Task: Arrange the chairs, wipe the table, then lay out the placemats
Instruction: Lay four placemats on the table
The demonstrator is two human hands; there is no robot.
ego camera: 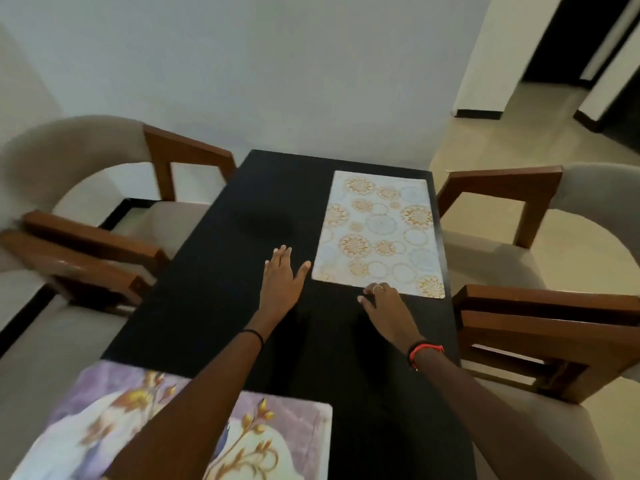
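Observation:
A white placemat point(379, 233) with orange and blue circle patterns lies flat on the far right part of the black table point(214, 299). My left hand point(282, 277) rests on the table with fingers spread, just left of that mat's near corner. The fingertips of my right hand point(382, 306) touch the mat's near edge. A second placemat point(273, 434), purple with gold leaves, lies at the near left end of the table, partly hidden under my left forearm.
Two wooden-armed chairs with beige cushions stand on the left point(104, 209) and two on the right point(540, 306), pushed close to the table. A white wall runs behind. Tiled floor and a doorway point(568, 39) lie at the far right.

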